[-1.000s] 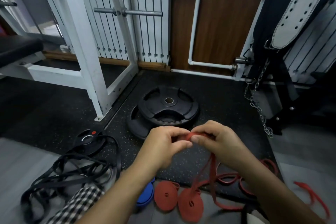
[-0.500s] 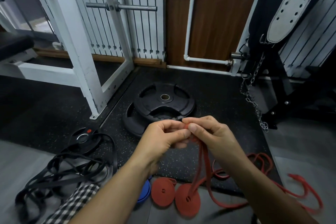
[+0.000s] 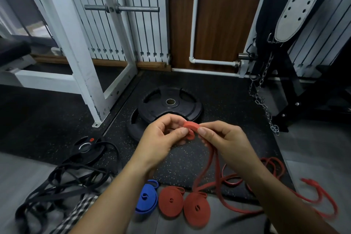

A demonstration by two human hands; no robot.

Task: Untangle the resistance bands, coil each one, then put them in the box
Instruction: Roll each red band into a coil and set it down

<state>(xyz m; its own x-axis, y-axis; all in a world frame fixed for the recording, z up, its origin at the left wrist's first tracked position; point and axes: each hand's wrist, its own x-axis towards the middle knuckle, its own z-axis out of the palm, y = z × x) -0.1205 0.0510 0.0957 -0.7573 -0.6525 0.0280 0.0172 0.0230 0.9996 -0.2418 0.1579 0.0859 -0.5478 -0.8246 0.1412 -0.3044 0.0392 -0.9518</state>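
I am starting the coil on the red band point(image 3: 191, 126), held over the floor mat. My left hand point(image 3: 163, 138) is pinching the rolled core; my right hand point(image 3: 224, 140) is gripping the feed. Advisable: keep turns flat and tension even, since the tail point(image 3: 207, 175) is trailing among loose loops.

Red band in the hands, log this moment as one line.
step: coiling red band | left hand: pinches coil | right hand: pinches coil | done: blue coil, two red coils | pending: black bands
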